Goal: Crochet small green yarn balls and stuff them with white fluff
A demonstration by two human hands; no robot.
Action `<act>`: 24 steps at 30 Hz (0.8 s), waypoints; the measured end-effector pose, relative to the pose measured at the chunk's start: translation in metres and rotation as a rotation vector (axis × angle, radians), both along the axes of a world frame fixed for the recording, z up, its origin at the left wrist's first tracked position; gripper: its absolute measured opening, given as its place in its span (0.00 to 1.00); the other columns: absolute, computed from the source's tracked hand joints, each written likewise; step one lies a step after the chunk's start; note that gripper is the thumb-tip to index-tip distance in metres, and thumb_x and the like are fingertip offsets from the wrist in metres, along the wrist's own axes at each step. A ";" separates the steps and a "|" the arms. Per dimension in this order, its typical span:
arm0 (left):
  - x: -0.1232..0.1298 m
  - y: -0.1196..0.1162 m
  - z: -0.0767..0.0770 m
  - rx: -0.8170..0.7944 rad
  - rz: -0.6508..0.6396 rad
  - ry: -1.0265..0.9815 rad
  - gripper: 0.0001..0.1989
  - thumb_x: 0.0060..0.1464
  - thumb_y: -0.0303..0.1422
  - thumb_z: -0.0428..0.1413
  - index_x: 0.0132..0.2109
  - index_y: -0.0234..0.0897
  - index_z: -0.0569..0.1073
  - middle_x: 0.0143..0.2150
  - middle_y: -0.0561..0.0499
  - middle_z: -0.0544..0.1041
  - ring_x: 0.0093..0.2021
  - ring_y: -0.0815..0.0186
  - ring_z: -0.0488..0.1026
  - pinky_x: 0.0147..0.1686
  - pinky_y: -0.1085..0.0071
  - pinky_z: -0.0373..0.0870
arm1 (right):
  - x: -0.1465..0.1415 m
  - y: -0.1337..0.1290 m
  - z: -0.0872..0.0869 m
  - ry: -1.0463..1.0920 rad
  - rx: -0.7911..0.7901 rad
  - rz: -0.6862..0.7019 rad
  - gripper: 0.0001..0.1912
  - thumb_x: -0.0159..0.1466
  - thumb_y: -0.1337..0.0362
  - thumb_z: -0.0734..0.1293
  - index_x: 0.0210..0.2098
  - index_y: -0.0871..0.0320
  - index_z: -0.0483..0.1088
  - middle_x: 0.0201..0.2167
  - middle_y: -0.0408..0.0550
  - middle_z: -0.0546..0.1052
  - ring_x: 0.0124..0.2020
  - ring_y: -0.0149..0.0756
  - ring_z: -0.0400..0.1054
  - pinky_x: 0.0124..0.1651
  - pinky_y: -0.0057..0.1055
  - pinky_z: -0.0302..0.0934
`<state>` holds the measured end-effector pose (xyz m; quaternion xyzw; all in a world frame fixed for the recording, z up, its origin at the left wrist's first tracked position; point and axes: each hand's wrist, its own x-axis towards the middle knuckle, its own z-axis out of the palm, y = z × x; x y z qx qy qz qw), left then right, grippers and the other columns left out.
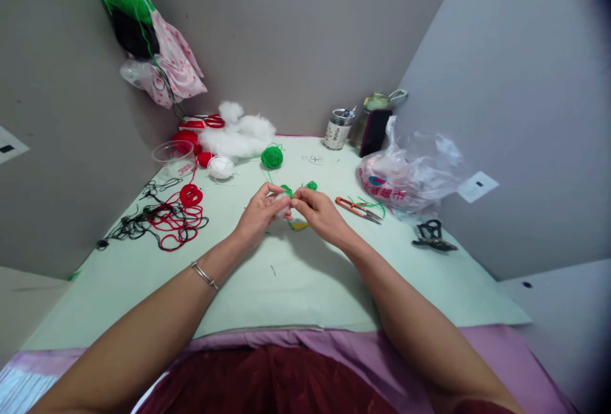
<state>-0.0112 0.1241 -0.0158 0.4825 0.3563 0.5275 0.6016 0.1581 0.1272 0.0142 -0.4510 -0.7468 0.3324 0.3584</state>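
My left hand point(258, 211) is closed around a small white and green yarn piece point(283, 204), most of it hidden by the fingers. Thumb and fingertips of my right hand point(321, 211) are pinched together at the piece's right side, touching it; anything finer between them is too small to make out. A green strand runs from near my left hand back to a green yarn ball point(272, 157). Just behind my right hand lies another small green yarn piece point(311, 185). Something yellow point(300, 226) shows on the table below the hands.
Orange thread snips point(356, 209) lie right, with green yarn scraps; beyond are a black claw clip point(433, 235) and a plastic bag point(405, 175). Tangled black yarn point(138, 223) and red yarn point(191, 196) spread left. White stuffing point(241, 137), a white yarn ball point(221, 167) and a pen cup point(337, 130) stand behind.
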 end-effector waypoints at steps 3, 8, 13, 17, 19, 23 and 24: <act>-0.001 0.003 -0.002 0.013 0.022 0.022 0.22 0.48 0.42 0.69 0.41 0.40 0.67 0.26 0.58 0.76 0.26 0.69 0.76 0.31 0.71 0.74 | -0.001 -0.002 0.003 -0.004 -0.011 0.010 0.09 0.66 0.61 0.61 0.29 0.55 0.65 0.23 0.38 0.65 0.27 0.33 0.58 0.33 0.30 0.51; 0.001 0.004 -0.006 0.080 0.133 0.078 0.16 0.49 0.35 0.66 0.38 0.40 0.65 0.28 0.61 0.73 0.20 0.72 0.72 0.25 0.73 0.71 | -0.010 -0.012 0.002 -0.024 0.007 -0.009 0.09 0.65 0.65 0.62 0.27 0.55 0.67 0.21 0.38 0.66 0.26 0.33 0.57 0.34 0.31 0.49; 0.006 -0.001 -0.005 0.132 0.224 0.132 0.13 0.51 0.30 0.63 0.37 0.41 0.65 0.31 0.61 0.70 0.20 0.75 0.67 0.22 0.73 0.66 | -0.015 -0.014 -0.001 0.018 -0.016 -0.057 0.11 0.65 0.63 0.63 0.25 0.54 0.64 0.18 0.37 0.64 0.23 0.31 0.56 0.31 0.30 0.48; 0.005 -0.007 0.005 0.150 0.190 0.138 0.14 0.51 0.29 0.65 0.38 0.40 0.66 0.34 0.59 0.71 0.27 0.73 0.72 0.31 0.72 0.70 | -0.011 -0.007 -0.004 0.066 -0.068 -0.096 0.16 0.65 0.56 0.65 0.23 0.55 0.64 0.17 0.36 0.64 0.21 0.30 0.54 0.27 0.30 0.46; 0.003 -0.008 0.010 0.138 0.130 0.127 0.15 0.50 0.30 0.67 0.40 0.40 0.68 0.36 0.57 0.73 0.32 0.70 0.75 0.37 0.70 0.73 | -0.009 -0.003 -0.005 0.082 -0.083 -0.103 0.15 0.64 0.55 0.66 0.24 0.55 0.67 0.18 0.38 0.69 0.21 0.29 0.55 0.27 0.29 0.47; -0.004 -0.007 0.016 0.073 0.023 0.088 0.13 0.57 0.41 0.64 0.43 0.40 0.72 0.39 0.52 0.76 0.38 0.65 0.78 0.41 0.66 0.76 | -0.004 0.000 -0.005 0.098 -0.091 -0.104 0.14 0.63 0.55 0.67 0.26 0.57 0.70 0.21 0.40 0.73 0.22 0.29 0.55 0.27 0.29 0.48; -0.006 -0.006 0.016 0.057 0.010 0.079 0.14 0.58 0.44 0.63 0.43 0.40 0.73 0.39 0.52 0.76 0.37 0.65 0.78 0.40 0.66 0.76 | -0.003 0.000 -0.005 0.096 -0.089 -0.098 0.14 0.63 0.55 0.68 0.26 0.57 0.70 0.20 0.39 0.72 0.22 0.28 0.54 0.27 0.29 0.47</act>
